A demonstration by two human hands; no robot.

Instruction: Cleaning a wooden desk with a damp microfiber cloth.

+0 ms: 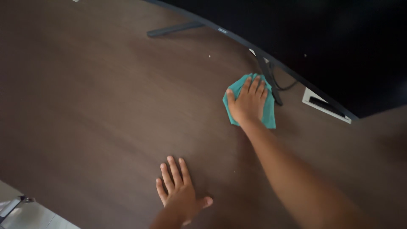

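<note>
— What do we see first on the left side?

— We see our left hand (180, 193) lying flat on the dark wooden desk (97, 110), fingers spread and holding nothing. We think it is there to support our body while we lean forward.

— And more to the right?

— Our right hand (249, 101) presses the teal cloth (269, 114) down on the desk. The palm and the fingers lie open on top of it, so it is pinned under the hand, not squeezed in a fist. The cloth shows around the hand, mostly at the right edge.

— What stands next to it?

— The foot of the monitor stand (274, 93) and a black cable (285, 87), just beside the cloth. Maybe they touch; the shadow hides this. The dark monitor (322, 46) hangs above.
</note>
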